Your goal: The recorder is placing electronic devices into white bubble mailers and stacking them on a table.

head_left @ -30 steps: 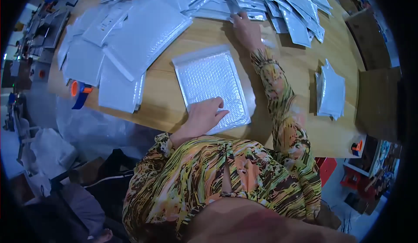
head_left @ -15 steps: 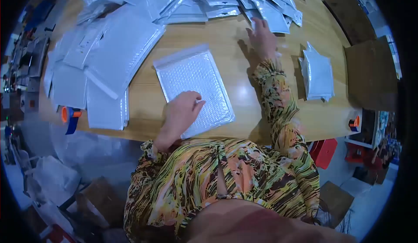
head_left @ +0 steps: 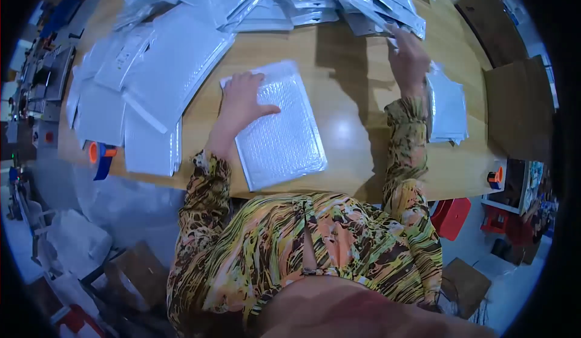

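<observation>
Left hand (head_left: 239, 101), thumb and fingers spread, rests on bubble mailer (head_left: 282, 137); right hand (head_left: 409, 61), fingers bent, at packet pile (head_left: 376, 0), hold unclear.

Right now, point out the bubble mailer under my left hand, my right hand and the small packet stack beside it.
Bubble mailer (head_left: 281, 135), head view: its bubbled face.
Right hand (head_left: 409, 58), head view: back of hand.
Small packet stack (head_left: 448, 109), head view: top packet.
</observation>
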The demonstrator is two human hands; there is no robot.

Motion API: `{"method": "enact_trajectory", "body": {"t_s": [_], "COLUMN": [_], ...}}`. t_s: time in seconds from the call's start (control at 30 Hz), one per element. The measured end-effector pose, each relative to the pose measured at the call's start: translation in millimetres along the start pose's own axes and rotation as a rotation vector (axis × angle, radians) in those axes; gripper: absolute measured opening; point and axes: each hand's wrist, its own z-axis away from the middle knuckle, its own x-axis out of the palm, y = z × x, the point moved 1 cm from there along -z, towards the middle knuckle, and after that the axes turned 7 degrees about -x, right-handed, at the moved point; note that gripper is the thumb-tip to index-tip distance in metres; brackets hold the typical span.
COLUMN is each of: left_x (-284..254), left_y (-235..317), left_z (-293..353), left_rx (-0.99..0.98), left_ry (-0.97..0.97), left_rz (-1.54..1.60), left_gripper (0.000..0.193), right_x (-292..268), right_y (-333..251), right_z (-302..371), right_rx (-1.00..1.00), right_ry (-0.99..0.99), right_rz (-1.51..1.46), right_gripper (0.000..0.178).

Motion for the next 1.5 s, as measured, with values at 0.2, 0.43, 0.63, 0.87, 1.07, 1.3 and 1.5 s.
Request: {"method": "enact_trajectory", "body": {"t_s": [0.2, 0.43, 0.63, 0.87, 1.07, 1.3, 1.5], "left_x": [-12.3, -29.1, -25.7, -44.2, -53.8, -60.1, -60.8], "left_y": [35.4, 76.5, 87.1, 103.9, 117.9, 121.0, 101.2], "left_z": [-2.7, 7.9, 8.7, 15.5, 17.2, 29.7, 29.1], "left_rx": [0.11, 0.224, 0.514, 0.599, 0.633, 0.667, 0.287], "left_ry": [-0.185, -0.117, 0.243, 0.408, 0.486, 0.582, 0.726], "left_rz": [0.108, 0.086, 0.087, 0.099, 0.101, 0.181, 0.442], "left_gripper": [0.031, 0.02, 0.013, 0.013, 0.014, 0.014, 0.016], "right_x": [-65.4, -80.9, -77.0, -98.7, -90.3, -67.6, -37.5], "right_y": [-41.5, -36.0, 7.1, 25.7, -32.9, -115.2, -114.6], "right_z": [-17.0, -40.4, -71.3, -93.9, -102.2, -47.7, -23.9], "right_rx": [0.356, 0.286, 0.202, 0.244, -0.079, -0.441, -0.371], "right_ry": [0.276, -0.048, -0.299, -0.607, -0.948, -1.189, -1.051], "right_rz": [-0.594, -0.746, -0.934, -0.921, -0.834, -0.931, -1.134], "right_gripper": [0.026, 0.029, 0.03, 0.032, 0.029, 0.012, 0.006]}}
